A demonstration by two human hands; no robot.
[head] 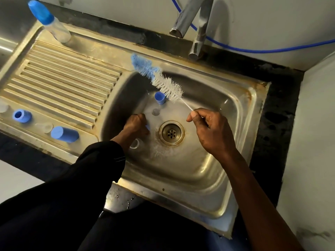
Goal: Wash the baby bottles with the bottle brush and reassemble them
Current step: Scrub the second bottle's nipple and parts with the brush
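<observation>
Sitting on the drainboard: two blue caps, one capped bottle.

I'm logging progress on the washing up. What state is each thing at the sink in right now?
Capped bottle: assembled, standing at the drainboard's back corner.
Brush: lifted over the basin, held by right hand.
Left hand: gripping a blue piece in the basin.
Blue cap: lying on the drainboard.
Blue ring: on the drainboard, off its bottle.
Drain: unplugged.

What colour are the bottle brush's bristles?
The brush has blue bristles at its far end, white nearer the handle; head view.
</observation>
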